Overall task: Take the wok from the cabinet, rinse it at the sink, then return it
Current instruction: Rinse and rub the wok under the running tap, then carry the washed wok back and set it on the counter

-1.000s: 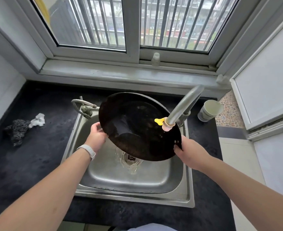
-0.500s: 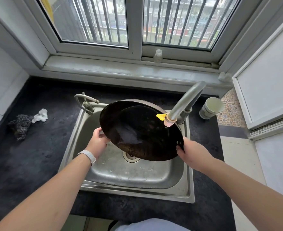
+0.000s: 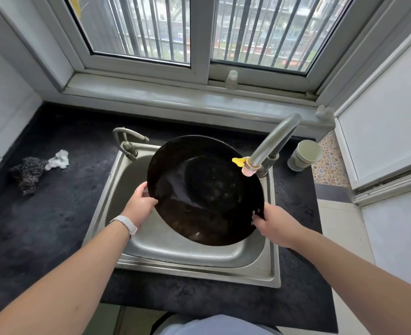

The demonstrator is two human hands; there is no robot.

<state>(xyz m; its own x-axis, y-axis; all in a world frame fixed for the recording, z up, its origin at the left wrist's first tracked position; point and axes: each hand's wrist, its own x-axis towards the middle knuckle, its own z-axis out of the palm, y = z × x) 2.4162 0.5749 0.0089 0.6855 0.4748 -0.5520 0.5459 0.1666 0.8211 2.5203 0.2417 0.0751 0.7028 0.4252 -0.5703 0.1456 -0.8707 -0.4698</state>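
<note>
A black round wok [image 3: 205, 189] is held above the steel sink [image 3: 175, 252], its wet inside facing up toward me. My left hand [image 3: 140, 205] grips its left rim, thumb over the edge. Its lower right rim is gripped by my right hand [image 3: 275, 224], fingers curled over the edge. The grey tap [image 3: 271, 146], with a yellow lever and a pink nozzle, ends just over the wok's upper right rim. No water stream shows.
Dark countertop [image 3: 54, 226] surrounds the sink. A steel scourer [image 3: 26, 174] and a white rag [image 3: 58, 160] lie at the left. A paper cup [image 3: 304, 155] stands right of the tap, a small bottle [image 3: 231, 79] on the sill. A second small tap [image 3: 127, 141] is at the sink's back left.
The wok has gone from steeply tipped, pouring water into the sink, to a flatter attitude with its inside up. Both hands kept their grip.
</note>
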